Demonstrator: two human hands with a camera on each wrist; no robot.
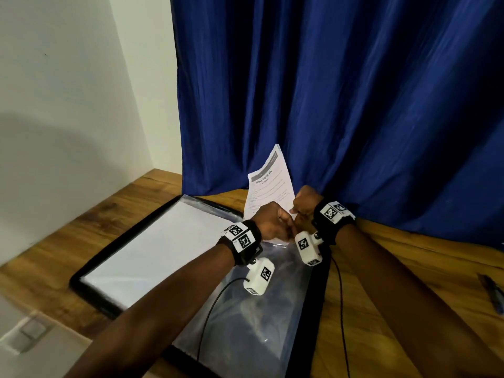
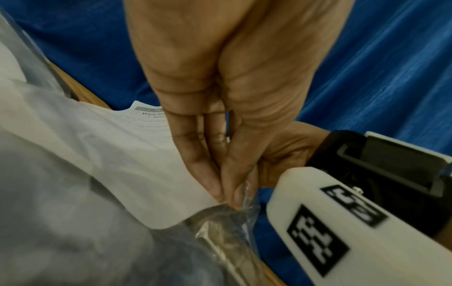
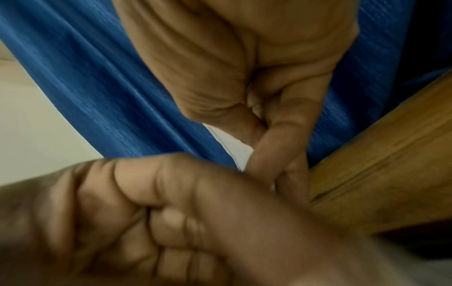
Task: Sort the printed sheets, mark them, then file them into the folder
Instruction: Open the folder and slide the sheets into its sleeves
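Note:
A thin stack of printed sheets (image 1: 270, 186), headed "Wipe Drying Mat", stands tilted over the far corner of the open black folder (image 1: 90, 282). Its lower edge meets the mouth of a clear sleeve (image 1: 259, 317) on the folder's right half. My left hand (image 1: 290, 230) pinches the clear sleeve's (image 2: 220, 232) edge between thumb and fingers (image 2: 208, 181), right beside the sheets (image 2: 137, 147). My right hand (image 1: 298, 211) pinches the sheets' lower right corner (image 3: 234, 147), its thumb and forefinger (image 3: 276, 154) closed on the paper. The two hands touch.
The folder lies on a wooden table (image 1: 409, 263), and its left half shows a white page (image 1: 163, 241). A blue curtain (image 1: 354, 91) hangs close behind the hands. A dark pen (image 1: 491, 293) lies at the table's right edge. Wrist-camera cables cross the sleeve.

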